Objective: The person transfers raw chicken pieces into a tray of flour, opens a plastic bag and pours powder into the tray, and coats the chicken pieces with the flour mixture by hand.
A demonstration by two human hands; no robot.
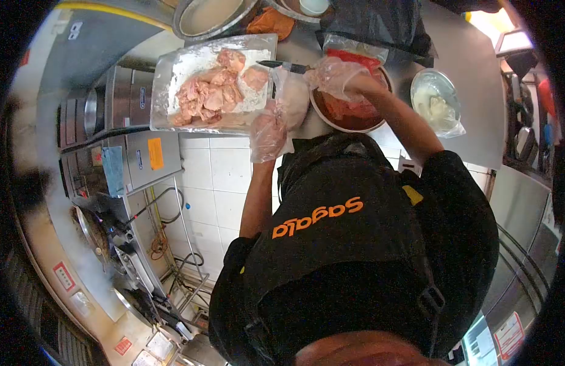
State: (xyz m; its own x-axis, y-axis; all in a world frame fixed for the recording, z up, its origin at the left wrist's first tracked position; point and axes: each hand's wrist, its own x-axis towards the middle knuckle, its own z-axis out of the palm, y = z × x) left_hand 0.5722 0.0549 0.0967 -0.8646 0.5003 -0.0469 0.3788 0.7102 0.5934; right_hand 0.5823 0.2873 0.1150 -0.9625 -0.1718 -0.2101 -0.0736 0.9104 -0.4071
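Note:
My left hand (269, 135), in a clear plastic glove, is closed at the near right corner of a metal tray (163, 119). Its fingers grip the edge of a pale piece of raw meat (293, 100), partly covered by clear plastic. A knife (283, 65) with a dark blade points left over the tray's right edge, held in my gloved right hand (338, 77). Raw meat pieces (209, 91), probably chicken, lie heaped on white powder in the tray. Below my right hand stands a round bowl (382, 125) of reddish meat and liquid.
A smaller bowl (424, 76) with pale contents in clear plastic stands at right. Behind are a large pot (183, 29) of cloudy liquid, an orange cloth (271, 24) and a black plastic bag (380, 27). Steel kitchen equipment (139, 158) stands left.

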